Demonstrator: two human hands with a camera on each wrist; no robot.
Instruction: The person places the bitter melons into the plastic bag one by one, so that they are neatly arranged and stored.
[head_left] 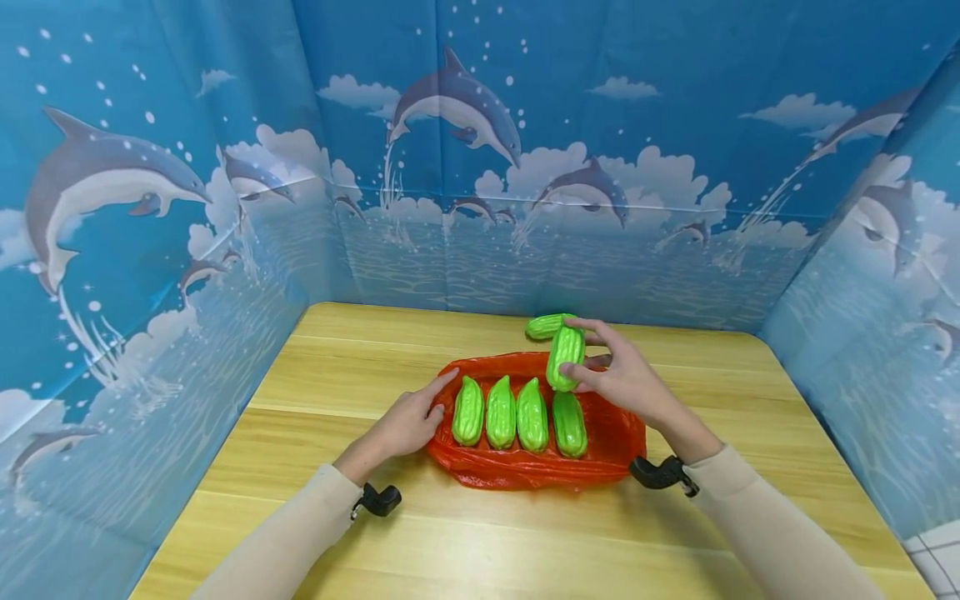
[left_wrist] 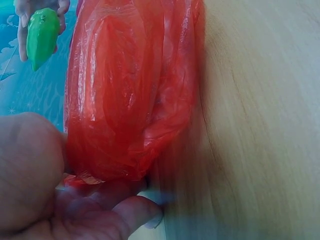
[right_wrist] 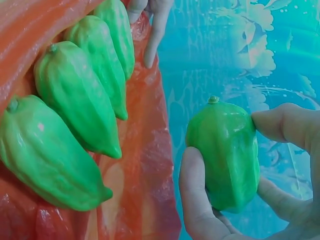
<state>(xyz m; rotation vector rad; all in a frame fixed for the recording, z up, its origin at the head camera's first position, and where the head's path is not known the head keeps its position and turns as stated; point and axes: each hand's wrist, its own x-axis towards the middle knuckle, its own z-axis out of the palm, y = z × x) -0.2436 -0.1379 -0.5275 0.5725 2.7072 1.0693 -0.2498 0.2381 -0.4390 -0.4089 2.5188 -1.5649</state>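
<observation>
A red plastic bag lies spread on the table, with a row of green bitter melons side by side in it. My right hand grips another bitter melon between thumb and fingers, above the bag's back edge. In the head view it partly overlaps the rightmost melon of the row. My left hand is at the bag's left end, its index finger extended along the rim. The left wrist view shows its fingers against the bag, but part of the contact is hidden.
One more bitter melon lies behind the bag near the table's back edge. The wooden table is bordered by a blue curtain printed with dolphins. Black devices are strapped on both wrists.
</observation>
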